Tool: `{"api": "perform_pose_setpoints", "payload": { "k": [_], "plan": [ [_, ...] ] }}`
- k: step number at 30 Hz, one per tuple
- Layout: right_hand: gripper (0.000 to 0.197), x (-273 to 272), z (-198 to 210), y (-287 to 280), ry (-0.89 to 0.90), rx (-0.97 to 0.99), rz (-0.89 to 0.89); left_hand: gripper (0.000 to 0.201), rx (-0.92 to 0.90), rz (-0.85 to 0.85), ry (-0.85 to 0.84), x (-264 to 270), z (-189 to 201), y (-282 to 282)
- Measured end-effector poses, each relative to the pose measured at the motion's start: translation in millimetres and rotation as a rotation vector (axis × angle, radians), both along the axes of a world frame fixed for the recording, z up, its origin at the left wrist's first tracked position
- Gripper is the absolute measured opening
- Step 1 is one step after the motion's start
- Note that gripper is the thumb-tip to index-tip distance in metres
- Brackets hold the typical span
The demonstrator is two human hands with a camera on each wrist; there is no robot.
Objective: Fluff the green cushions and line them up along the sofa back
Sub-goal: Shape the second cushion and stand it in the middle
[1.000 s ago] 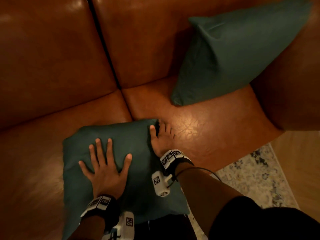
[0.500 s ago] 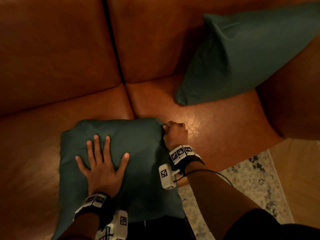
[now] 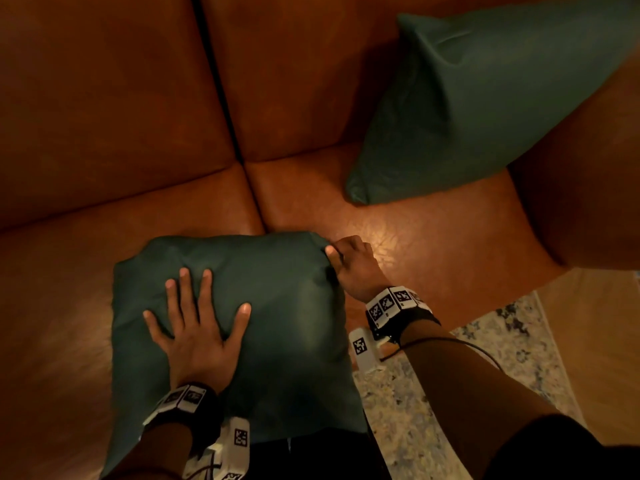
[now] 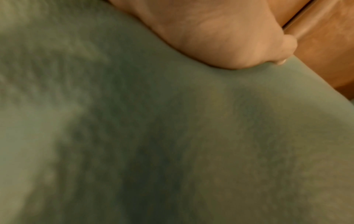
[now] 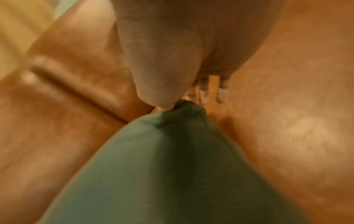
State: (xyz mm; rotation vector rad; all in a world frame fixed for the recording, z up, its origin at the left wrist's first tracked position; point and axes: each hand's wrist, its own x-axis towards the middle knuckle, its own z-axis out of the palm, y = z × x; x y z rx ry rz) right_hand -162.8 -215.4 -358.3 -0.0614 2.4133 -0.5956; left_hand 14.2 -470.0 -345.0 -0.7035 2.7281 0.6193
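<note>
A green cushion (image 3: 277, 306) lies flat on the brown leather sofa seat (image 3: 433, 251), its near edge hanging over the seat front. My left hand (image 3: 197, 317) presses flat on its middle with fingers spread. My right hand (image 3: 349, 261) pinches the cushion's far right corner (image 5: 184, 109) between thumb and curled fingers. The left wrist view is filled with the cushion's green fabric (image 4: 172, 136) under my palm (image 4: 220, 34). A second green cushion (image 3: 467, 109) leans upright against the sofa back (image 3: 294, 81) in the right corner.
The sofa's back and seat each have a dark seam (image 3: 221, 98) between two leather sections. The sofa arm (image 3: 588, 188) rises at the right. A patterned rug (image 3: 485, 368) and a strip of wooden floor (image 3: 602, 358) lie below right.
My right hand went from lying open at the cushion's right edge to pinching its far right corner. The left hand stayed pressed flat on the cushion.
</note>
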Motion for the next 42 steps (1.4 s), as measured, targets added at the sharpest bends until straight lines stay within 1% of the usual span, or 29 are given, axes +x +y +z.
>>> {"api": "perform_pose_setpoints", "payload": {
  "k": [3,5,7,9,11,12,14,15,16,18,19,20,21,22,24,25,27,30,32,34,36,37,38,40,41,42],
  "plan": [
    [0.037,-5.2,3.8,-0.2,0.034,0.102,0.136,0.088,0.000,-0.001,0.001,0.3,0.2,0.6],
    [0.033,-8.5,3.1,-4.0,0.083,0.164,0.148,0.088,-0.005,-0.003,-0.006,0.4,-0.1,0.1],
    [0.027,-7.8,1.0,-8.8,0.106,0.178,0.064,0.088,-0.006,-0.004,-0.007,1.0,-0.1,0.1],
    [0.022,-3.3,0.9,-12.6,0.086,0.176,-0.040,0.088,-0.006,-0.008,-0.004,2.0,0.3,0.0],
    [0.018,1.2,0.1,-13.9,0.087,0.143,-0.149,0.088,-0.014,-0.012,-0.003,3.3,0.7,-0.2],
    [0.019,3.1,0.5,-14.0,0.098,0.094,-0.239,0.088,-0.017,-0.013,-0.005,3.7,0.5,-0.1],
    [0.029,6.6,2.1,-16.4,0.121,-0.010,-0.425,0.088,-0.017,-0.015,-0.008,3.6,0.0,0.1],
    [0.034,8.6,1.7,-18.5,0.128,-0.046,-0.467,0.089,-0.017,-0.015,-0.006,3.8,0.0,-0.3],
    [0.034,9.6,0.3,-20.2,0.131,-0.072,-0.493,0.089,-0.017,-0.014,-0.003,3.8,-0.1,-1.0],
    [0.025,5.5,5.6,-18.7,0.071,-0.157,-0.579,0.089,-0.010,-0.013,-0.001,4.3,0.4,-2.0],
    [0.032,1.5,12.3,-16.4,0.016,-0.174,-0.611,0.088,-0.007,-0.013,0.000,4.7,0.4,-1.9],
    [0.042,-2.6,15.9,-12.1,-0.035,-0.170,-0.604,0.088,-0.007,-0.015,0.003,5.4,0.3,-1.6],
    [0.048,-6.6,16.5,-7.1,-0.063,-0.125,-0.515,0.088,-0.009,-0.016,0.006,5.8,0.3,-1.4],
    [0.049,-8.2,14.2,-3.1,-0.059,-0.045,-0.338,0.088,-0.012,-0.016,0.009,6.0,0.3,-1.1],
    [0.048,-6.0,9.7,-1.5,-0.067,0.104,0.008,0.088,-0.010,-0.017,0.010,5.7,0.5,0.5],
    [0.044,-4.1,7.8,-2.4,-0.087,0.143,0.111,0.089,-0.008,-0.016,0.009,5.8,1.1,1.7],
    [0.033,-5.7,5.7,-5.5,-0.057,0.172,0.192,0.089,-0.006,-0.016,0.007,6.8,2.4,2.9],
    [0.023,-14.4,12.3,-12.0,0.088,0.270,0.164,0.089,0.005,-0.019,0.002,6.7,3.3,0.3],
    [0.023,-16.8,14.7,-15.0,0.152,0.299,0.028,0.089,0.009,-0.016,-0.002,5.3,3.3,-1.5],
    [0.024,-12.4,15.6,-19.1,0.163,0.273,-0.098,0.089,0.005,-0.016,0.004,5.2,3.1,-1.0],
    [0.027,-5.6,13.5,-23.0,0.151,0.264,-0.142,0.088,-0.001,-0.016,0.014,5.8,2.1,-0.2],
    [0.031,-2.9,13.5,-24.3,0.150,0.264,-0.148,0.088,-0.003,-0.016,0.016,6.2,1.4,0.0],
    [0.039,-1.1,13.9,-24.7,0.148,0.263,-0.173,0.089,-0.006,-0.016,0.018,6.4,0.5,-0.5],
    [0.061,-1.2,14.8,-19.2,0.127,0.243,-0.272,0.089,-0.005,-0.015,0.017,7.2,-0.4,-1.3],
    [0.066,-3.6,14.6,-14.6,0.115,0.217,-0.299,0.089,-0.005,-0.015,0.016,7.3,-0.7,-1.3],
    [0.065,-6.1,14.2,-9.5,0.106,0.163,-0.308,0.089,-0.006,-0.014,0.015,7.0,-1.1,-1.1]
  ]
}}
